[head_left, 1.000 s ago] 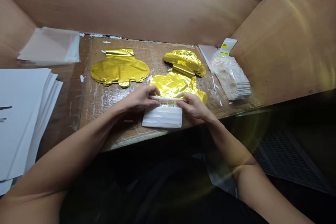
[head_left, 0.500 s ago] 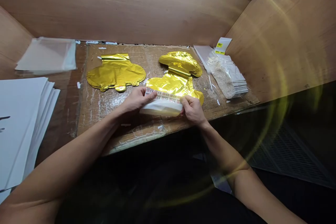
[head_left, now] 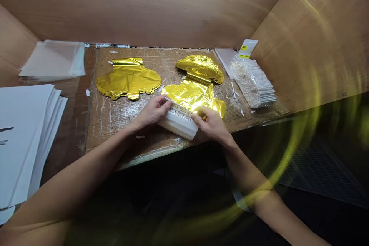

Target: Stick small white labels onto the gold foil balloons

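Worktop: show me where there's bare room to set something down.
Widest: bare taped cardboard between the left gold foil and left forearm. A narrower gap parts the foils, toward the back wall. Crowded: around the right gold foil, printed white packet, left hand and right hand.

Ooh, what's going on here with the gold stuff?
Someone's left hand and right hand hold a white packet, one at each end of its printed strip. Shiny gold foil lies beyond it, with a flat gold pile to the left. White papers are stacked at far left, and a plastic-wrapped bundle sits on the right.
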Available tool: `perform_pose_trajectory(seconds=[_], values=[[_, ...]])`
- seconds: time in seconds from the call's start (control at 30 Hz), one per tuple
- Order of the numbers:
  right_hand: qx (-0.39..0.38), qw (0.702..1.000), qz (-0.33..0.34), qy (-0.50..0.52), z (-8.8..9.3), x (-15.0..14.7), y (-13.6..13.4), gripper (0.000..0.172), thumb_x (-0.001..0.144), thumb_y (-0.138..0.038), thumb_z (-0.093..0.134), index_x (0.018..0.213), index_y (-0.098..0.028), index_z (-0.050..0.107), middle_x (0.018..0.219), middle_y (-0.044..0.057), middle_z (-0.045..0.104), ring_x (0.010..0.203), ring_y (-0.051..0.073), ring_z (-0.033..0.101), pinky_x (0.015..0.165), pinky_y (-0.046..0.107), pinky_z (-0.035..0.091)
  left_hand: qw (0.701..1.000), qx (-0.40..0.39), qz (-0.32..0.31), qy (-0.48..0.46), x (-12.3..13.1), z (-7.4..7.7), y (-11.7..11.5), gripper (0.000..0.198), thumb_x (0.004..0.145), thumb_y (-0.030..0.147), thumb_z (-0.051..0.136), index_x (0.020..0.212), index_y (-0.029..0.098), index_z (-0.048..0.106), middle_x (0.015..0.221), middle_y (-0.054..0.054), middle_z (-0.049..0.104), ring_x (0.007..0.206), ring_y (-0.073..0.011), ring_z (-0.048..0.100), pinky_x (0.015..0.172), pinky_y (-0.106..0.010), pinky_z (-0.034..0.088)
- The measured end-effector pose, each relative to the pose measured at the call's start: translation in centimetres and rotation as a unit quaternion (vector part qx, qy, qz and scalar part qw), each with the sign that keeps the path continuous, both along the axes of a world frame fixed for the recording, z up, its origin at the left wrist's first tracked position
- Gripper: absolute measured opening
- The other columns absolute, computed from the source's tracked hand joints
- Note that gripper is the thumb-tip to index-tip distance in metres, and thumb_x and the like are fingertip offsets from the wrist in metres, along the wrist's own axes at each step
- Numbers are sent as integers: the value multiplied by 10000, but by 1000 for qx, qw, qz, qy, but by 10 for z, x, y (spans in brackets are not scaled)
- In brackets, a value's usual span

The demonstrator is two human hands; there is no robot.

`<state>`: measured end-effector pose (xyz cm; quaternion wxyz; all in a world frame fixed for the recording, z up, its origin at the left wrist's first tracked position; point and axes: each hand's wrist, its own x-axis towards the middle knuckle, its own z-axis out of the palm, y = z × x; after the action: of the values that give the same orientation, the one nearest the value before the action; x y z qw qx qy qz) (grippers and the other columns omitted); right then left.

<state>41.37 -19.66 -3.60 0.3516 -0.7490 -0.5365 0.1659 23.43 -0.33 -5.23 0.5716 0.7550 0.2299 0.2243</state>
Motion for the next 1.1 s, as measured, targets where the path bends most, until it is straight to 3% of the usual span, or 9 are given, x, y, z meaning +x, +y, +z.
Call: perform_pose_trajectory(seconds=[0.13, 0.37, 0.47, 0.6, 0.73, 0.83, 0.9, 1.0, 1.1], values=[[36, 990, 37, 128, -4, -2, 10, 188, 955, -379, 706, 915, -195, 697, 826, 16, 690, 730, 150, 597, 670, 272, 473, 999, 27, 13, -12, 1, -2, -7, 362, 974, 505, 611, 857, 165, 656, 814, -30, 647, 727, -163, 553, 653, -276, 442], [43, 983, 38, 176, -6, -3, 16, 168, 946, -339, 716, 1034, -197, 734, 713, -21, 665, 636, 137, 595, 614, 264, 473, 986, 131, 100, -32, 2, -12, -9, 435, 1023, 474, 540, 691, 194, 527, 649, 10, 480, 614, -137, 419, 587, -291, 320], [64, 989, 32, 127, -8, -5, 15, 151, 966, -329, 705, 1040, -207, 753, 813, 12, 741, 703, 159, 662, 667, 281, 524, 985, 133, 105, -30, 2, -14, -10, 427, 1024, 464, 538, 691, 197, 534, 639, 7, 485, 610, -142, 429, 585, -295, 319], [130, 989, 33, -60, -14, -7, 13, 153, 1024, -286, 647, 1050, -226, 785, 1024, 73, 792, 933, 210, 725, 868, 326, 564, 990, 89, 102, -36, 3, -16, -9, 432, 1013, 479, 552, 683, 203, 515, 638, 14, 463, 591, -134, 392, 562, -288, 300], [107, 972, 81, -195, -22, -8, 9, 248, 1070, -254, 560, 1168, -256, 788, 1124, 95, 777, 1003, 227, 710, 887, 345, 549, 995, 45, 87, -34, 4, -17, -7, 449, 1002, 513, 555, 679, 209, 485, 628, 25, 428, 571, -124, 354, 540, -281, 278], [148, 959, 107, -215, -24, -8, 8, 213, 1031, -257, 614, 1127, -273, 804, 1095, 102, 772, 1010, 263, 688, 927, 424, 539, 995, 47, 85, -12, 4, -18, -3, 450, 983, 522, 559, 668, 208, 490, 621, 23, 431, 571, -125, 357, 534, -279, 268], [199, 962, 88, -162, -20, -8, 10, 170, 1016, -285, 635, 1034, -268, 804, 1007, 99, 760, 973, 271, 678, 930, 462, 539, 994, 63, 86, 1, 4, -17, 2, 447, 978, 517, 551, 661, 206, 500, 616, 20, 443, 575, -128, 369, 539, -280, 275], [212, 977, 7, -21, -9, -1, 19, 188, 1026, -342, 630, 962, -234, 770, 950, 78, 752, 926, 239, 683, 906, 423, 549, 991, 127, 36, 13, 0, -12, 14, 437, 979, 505, 547, 669, 197, 553, 634, 2, 520, 617, -147, 457, 588, -285, 355], [102, 993, 18, 64, -2, 10, 39, 181, 968, -338, 691, 888, -190, 757, 888, 48, 769, 834, 193, 682, 839, 342, 532, 971, 219, -96, 9, -3, -8, 27, 387, 970, 491, 574, 744, 193, 672, 952, -84, 761, 901, -223, 658, 851, -350, 515]])
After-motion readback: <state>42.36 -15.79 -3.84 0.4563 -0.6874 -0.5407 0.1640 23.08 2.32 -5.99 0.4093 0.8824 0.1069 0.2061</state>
